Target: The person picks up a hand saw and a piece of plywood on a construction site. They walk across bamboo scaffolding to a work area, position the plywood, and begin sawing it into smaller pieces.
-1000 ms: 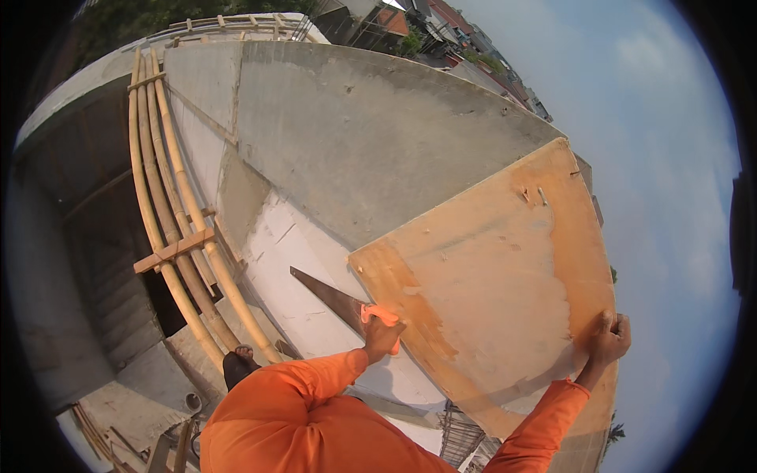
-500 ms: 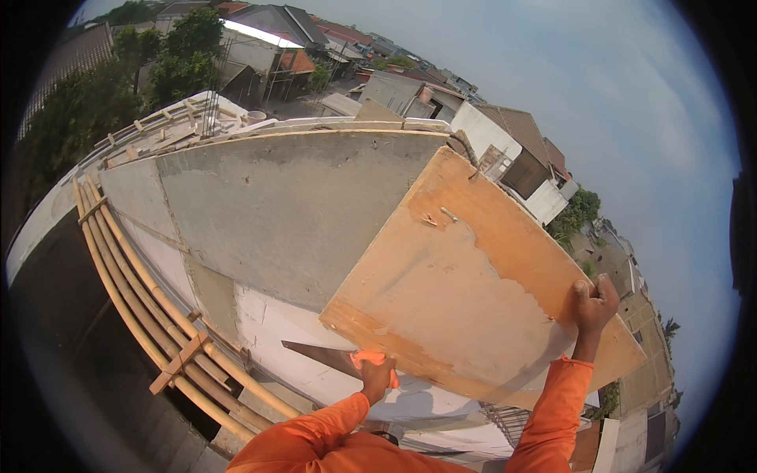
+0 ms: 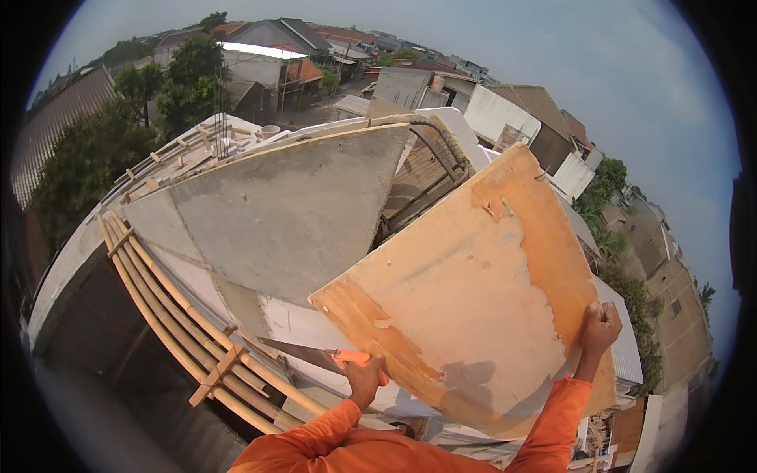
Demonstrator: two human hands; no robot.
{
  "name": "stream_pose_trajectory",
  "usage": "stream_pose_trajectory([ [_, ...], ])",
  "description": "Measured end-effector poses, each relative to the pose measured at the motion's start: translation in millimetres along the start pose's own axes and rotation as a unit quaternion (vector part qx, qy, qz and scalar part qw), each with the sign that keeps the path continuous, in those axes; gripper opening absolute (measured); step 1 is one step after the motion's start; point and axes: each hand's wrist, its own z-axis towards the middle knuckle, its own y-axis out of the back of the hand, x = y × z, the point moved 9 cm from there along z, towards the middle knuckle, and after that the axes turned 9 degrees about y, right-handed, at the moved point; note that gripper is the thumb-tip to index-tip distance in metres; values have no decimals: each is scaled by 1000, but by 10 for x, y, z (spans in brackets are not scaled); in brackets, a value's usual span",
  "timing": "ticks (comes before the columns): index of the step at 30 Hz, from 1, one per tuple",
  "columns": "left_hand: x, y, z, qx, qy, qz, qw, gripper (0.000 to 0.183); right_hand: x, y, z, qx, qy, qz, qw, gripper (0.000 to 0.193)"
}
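My left hand [image 3: 365, 381] is closed round the orange handle of a handsaw [image 3: 303, 354], whose dark blade points left over a white surface. A large plywood panel [image 3: 473, 276], orange-brown with a pale cement-like coating, leans up in front of me. My right hand [image 3: 601, 325] is closed on the panel's right edge, fingers curled over it. Beside my left hand runs the panel's lower left edge; whether the hand touches it I cannot tell. Small bits of wood or nails stick out near the panel's top.
A grey flat panel [image 3: 300, 205] lies left of the plywood. Between them shows a gap with dark bars [image 3: 430, 154]. Several bamboo poles [image 3: 169, 307], tied with a wooden crosspiece [image 3: 218, 375], border a drop at the lower left. Houses and trees [image 3: 193, 87] stand beyond the roof edge.
The plywood panel has swung clockwise and its top has moved right, opening a gap beside the grey panel. My right hand has gone slightly lower with it. The saw has shifted a little left.
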Motion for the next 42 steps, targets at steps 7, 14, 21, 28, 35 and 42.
stream_pose_trajectory([
  [7,-553,209,67,-51,-15,-19,998,20,-8,-252,-113,3,3,110,994,64],
  [14,-579,433,297,-96,-9,-59,994,14,461,-632,-155,24,-26,87,996,66],
  [21,-271,587,508,-74,61,-50,994,16,733,-821,-245,29,30,28,999,68],
  [28,-463,601,688,-61,35,-95,993,14,1033,-790,-152,17,44,62,997,65],
  [35,-503,553,772,-51,43,-89,994,14,1009,-861,-195,-1,52,37,998,65],
  [42,-348,650,949,-19,73,-77,994,21,987,-902,-177,5,43,17,999,66],
])
